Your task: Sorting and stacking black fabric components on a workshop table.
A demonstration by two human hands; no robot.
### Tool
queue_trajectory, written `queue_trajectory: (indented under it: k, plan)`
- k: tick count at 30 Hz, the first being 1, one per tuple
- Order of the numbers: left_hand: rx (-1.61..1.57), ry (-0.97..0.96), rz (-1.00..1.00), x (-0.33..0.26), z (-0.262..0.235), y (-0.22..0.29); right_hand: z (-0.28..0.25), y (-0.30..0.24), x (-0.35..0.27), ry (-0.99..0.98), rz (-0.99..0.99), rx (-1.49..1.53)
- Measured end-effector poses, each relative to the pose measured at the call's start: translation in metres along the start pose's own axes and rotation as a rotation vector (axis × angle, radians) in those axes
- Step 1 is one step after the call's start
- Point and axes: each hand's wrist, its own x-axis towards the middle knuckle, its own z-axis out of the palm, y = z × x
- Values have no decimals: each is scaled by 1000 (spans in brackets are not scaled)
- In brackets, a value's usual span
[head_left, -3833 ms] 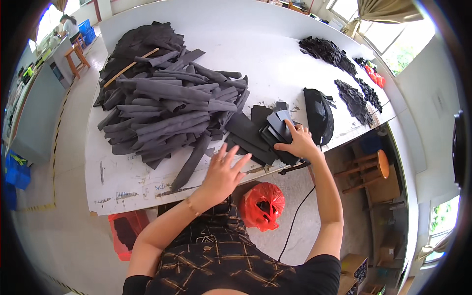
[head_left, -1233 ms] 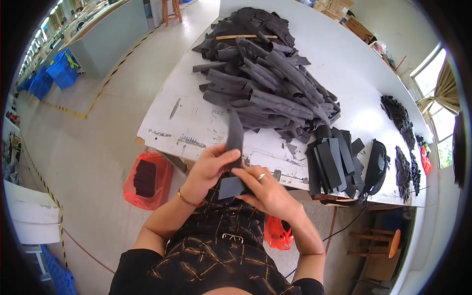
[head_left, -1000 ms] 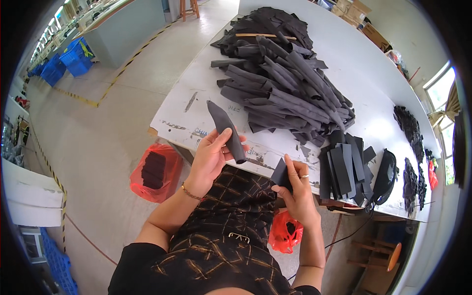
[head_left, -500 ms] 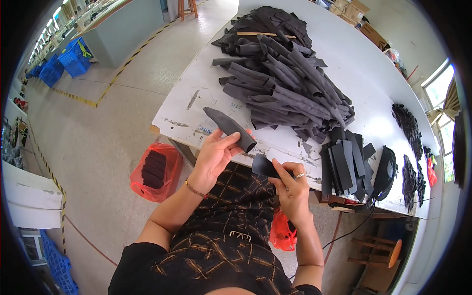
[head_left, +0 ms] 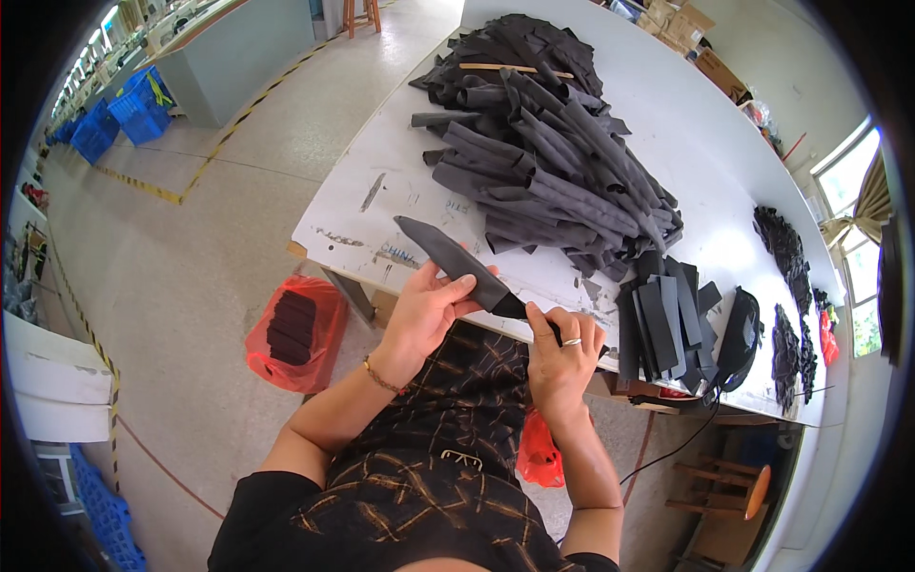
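My left hand [head_left: 426, 315] pinches a dark grey fabric sleeve [head_left: 440, 250] between thumb and fingers, above the table's near edge. The sleeve's closed, tapered end points to the far left. My right hand [head_left: 562, 367] grips a thin black flat strip [head_left: 516, 309], whose front end sits in the sleeve's open end; how far in it reaches is hidden. Beyond my hands lies a large heap of similar grey sleeves [head_left: 562, 191]. Several loose black flat strips [head_left: 660, 319] are piled at the table's near right.
The white table [head_left: 357, 205] has a wooden stick [head_left: 515, 68] on the far heap. A black rounded object with a cable [head_left: 741, 338] stands right of the strips. Below are a red bag of dark pieces [head_left: 319, 329], another red bag [head_left: 540, 453] and a wooden stool [head_left: 729, 491].
My right hand has brought the strip up to the sleeve, and its end has gone into the opening. The sleeve and strip, apart before, now line up.
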Motion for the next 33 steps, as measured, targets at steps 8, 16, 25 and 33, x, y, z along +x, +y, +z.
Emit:
queue_trajectory:
  k: [8, 16, 25, 33]
  plan:
    - [121, 50, 278, -16, 19, -19, 21, -24, 7, 80, 1, -31]
    - [-2, -154, 208, 3, 7, -15, 31, -26, -12, -169, 109, 322]
    - [-31, -90, 239, -1, 6, -22, 27, -24, 11, -198, 69, 394]
    - [-151, -141, 162, -3, 14, -48, 42, -12, 9, -107, -4, 513]
